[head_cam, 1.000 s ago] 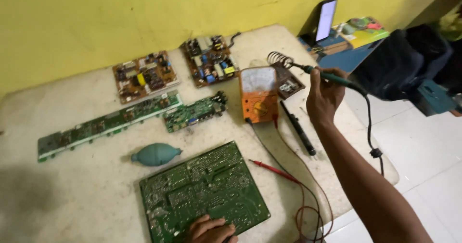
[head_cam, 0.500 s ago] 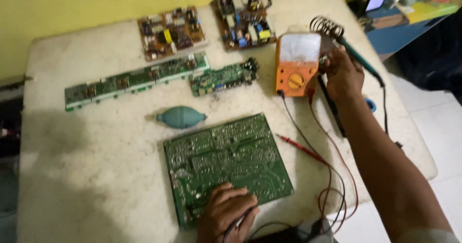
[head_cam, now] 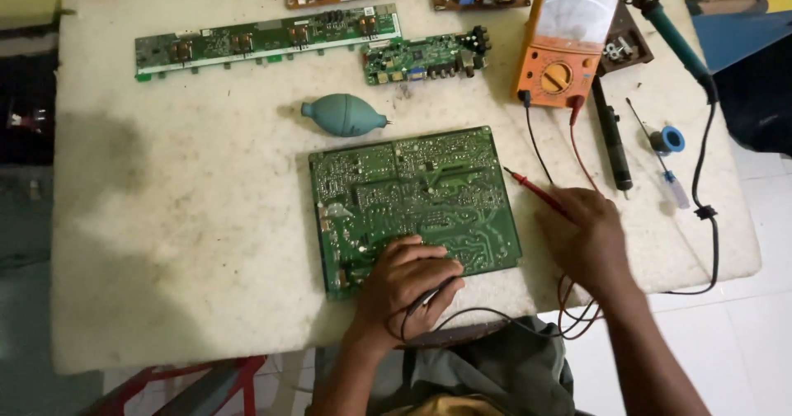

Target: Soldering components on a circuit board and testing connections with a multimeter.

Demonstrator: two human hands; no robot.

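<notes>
Head view: left hand (head_cam: 410,280) grip clamped on black probe (head_cam: 429,296) over green circuit board (head_cam: 412,193), right hand (head_cam: 587,239) grip clamped on red probe (head_cam: 536,190).

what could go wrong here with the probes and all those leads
The red probe under the right hand lies beside the large green board; its tip might slip and bridge solder joints. Leads looping off the table edge might snag and tug the orange multimeter. The left hand rests on bare solder points.
</notes>
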